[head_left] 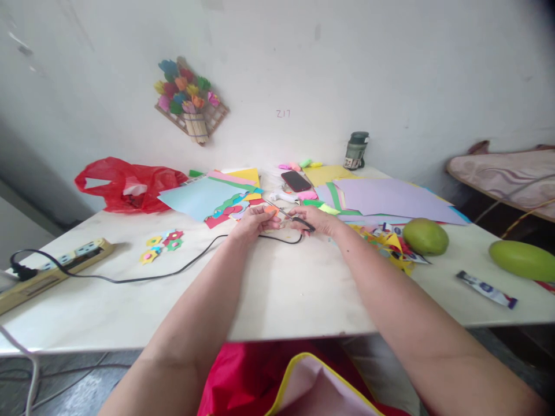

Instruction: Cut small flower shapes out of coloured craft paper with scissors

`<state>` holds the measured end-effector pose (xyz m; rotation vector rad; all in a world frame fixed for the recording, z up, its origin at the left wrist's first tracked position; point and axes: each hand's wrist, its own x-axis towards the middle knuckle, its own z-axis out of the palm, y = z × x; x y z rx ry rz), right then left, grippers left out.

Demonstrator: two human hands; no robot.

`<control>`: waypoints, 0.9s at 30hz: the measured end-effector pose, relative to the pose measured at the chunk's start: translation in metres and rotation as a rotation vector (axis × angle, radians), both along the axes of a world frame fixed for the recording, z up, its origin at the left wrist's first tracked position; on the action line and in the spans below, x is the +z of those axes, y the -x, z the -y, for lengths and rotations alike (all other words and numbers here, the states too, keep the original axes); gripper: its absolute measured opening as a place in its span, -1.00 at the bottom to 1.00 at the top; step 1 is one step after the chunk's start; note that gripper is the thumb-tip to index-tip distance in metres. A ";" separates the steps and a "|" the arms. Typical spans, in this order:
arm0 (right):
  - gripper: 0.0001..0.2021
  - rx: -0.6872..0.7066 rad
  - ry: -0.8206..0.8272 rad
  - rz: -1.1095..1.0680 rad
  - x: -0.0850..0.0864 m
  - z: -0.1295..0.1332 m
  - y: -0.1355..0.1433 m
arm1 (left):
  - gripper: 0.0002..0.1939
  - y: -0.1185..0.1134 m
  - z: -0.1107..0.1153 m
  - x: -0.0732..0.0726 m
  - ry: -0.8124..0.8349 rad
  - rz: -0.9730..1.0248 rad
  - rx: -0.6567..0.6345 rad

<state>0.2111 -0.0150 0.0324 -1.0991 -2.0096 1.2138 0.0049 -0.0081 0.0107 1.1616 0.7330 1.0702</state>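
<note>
Over the middle of the white table, my right hand (316, 221) is closed around a pair of scissors (302, 223) with dark handles, its blades pointing up and left. My left hand (255, 223) pinches a small orange paper piece (271, 210) close to the blades. Whether the blades touch the paper I cannot tell. Just behind my left hand lie colored paper strips and cutouts (225, 215). To the left, several small paper flowers (151, 249) are grouped on the table. A white glue gun (284, 197) appears to lie behind the scissors, partly hidden.
A black cord (173, 274) runs from the power strip (73, 271) across to my hands. Behind are colored sheets (381, 193), a phone (296, 181), a bottle (356, 151) and a red plastic bag (130, 185). Paper scraps (396, 245), green fruits (425, 236) and a tube (487, 289) lie right.
</note>
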 end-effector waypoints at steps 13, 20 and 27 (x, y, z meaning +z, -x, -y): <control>-0.61 0.003 -0.006 -0.011 -0.001 0.001 0.000 | -0.81 0.000 0.001 0.001 0.040 -0.004 -0.016; -0.61 0.003 -0.013 -0.009 0.000 0.001 0.001 | -0.82 -0.001 0.003 0.001 0.012 0.003 -0.007; -0.62 -0.006 0.006 0.001 0.001 0.002 0.001 | -0.81 0.000 -0.001 -0.002 0.008 0.020 0.006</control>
